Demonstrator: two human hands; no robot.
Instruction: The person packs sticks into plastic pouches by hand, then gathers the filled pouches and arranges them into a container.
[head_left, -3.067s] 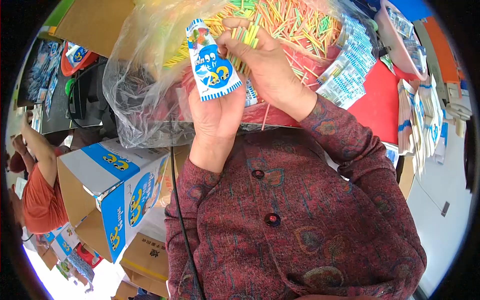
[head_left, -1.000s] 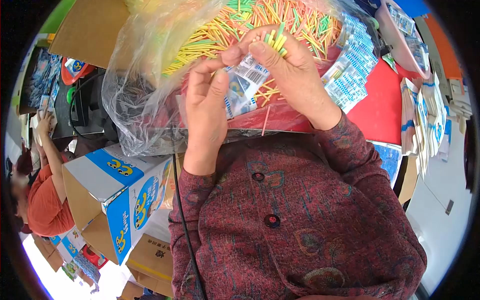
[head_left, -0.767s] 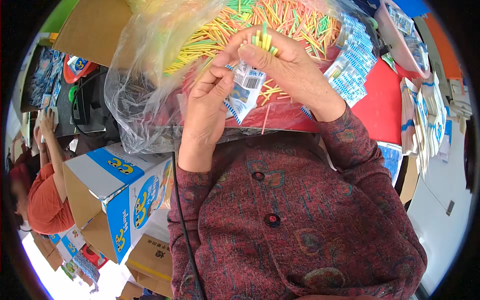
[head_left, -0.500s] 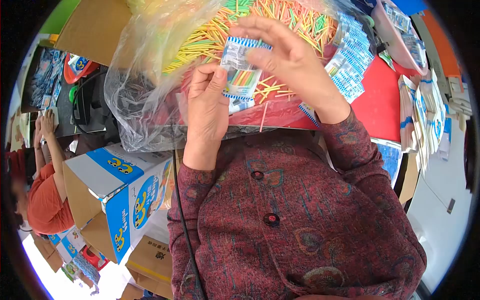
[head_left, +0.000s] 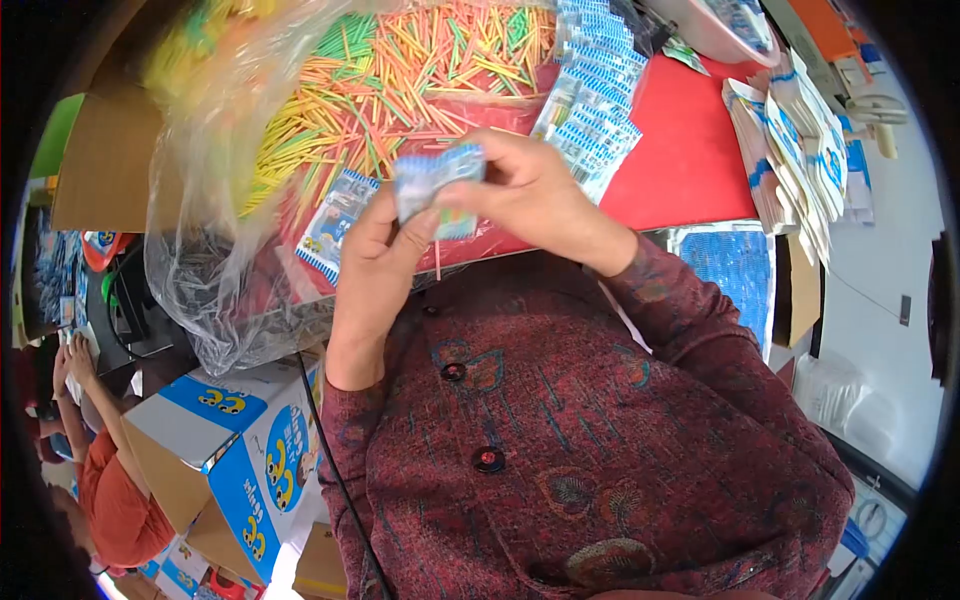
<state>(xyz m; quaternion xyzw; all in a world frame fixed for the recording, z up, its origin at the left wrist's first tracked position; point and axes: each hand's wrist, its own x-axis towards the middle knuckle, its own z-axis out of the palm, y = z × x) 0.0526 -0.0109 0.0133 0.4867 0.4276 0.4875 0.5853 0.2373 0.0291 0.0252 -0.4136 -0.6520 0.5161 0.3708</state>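
Note:
A small blue-and-white packet (head_left: 430,180), smeared by motion, is held between both hands over the table's front edge. My left hand (head_left: 385,250) pinches its lower left part between thumb and fingers. Across its right side, the thumb and fingers of my right hand (head_left: 520,190) close on the same packet. Another packet (head_left: 338,222) lies beside my left hand. Behind the hands, a loose pile of pink, yellow and green sticks (head_left: 400,80) spreads over the red surface. A row of overlapping packets (head_left: 600,95) lies right of the pile.
Clear plastic sheeting (head_left: 215,240) drapes over the table's left part. Stacked flat bags (head_left: 790,150) stand on the right, near a pink basin (head_left: 705,30). An open printed carton (head_left: 235,440) is at lower left, with a person in an orange top (head_left: 120,500) beyond.
The view has shifted to the right. My right hand, earlier loose beside the upright packet, has closed on it. The packet is now tilted, and another one shows left of my left hand.

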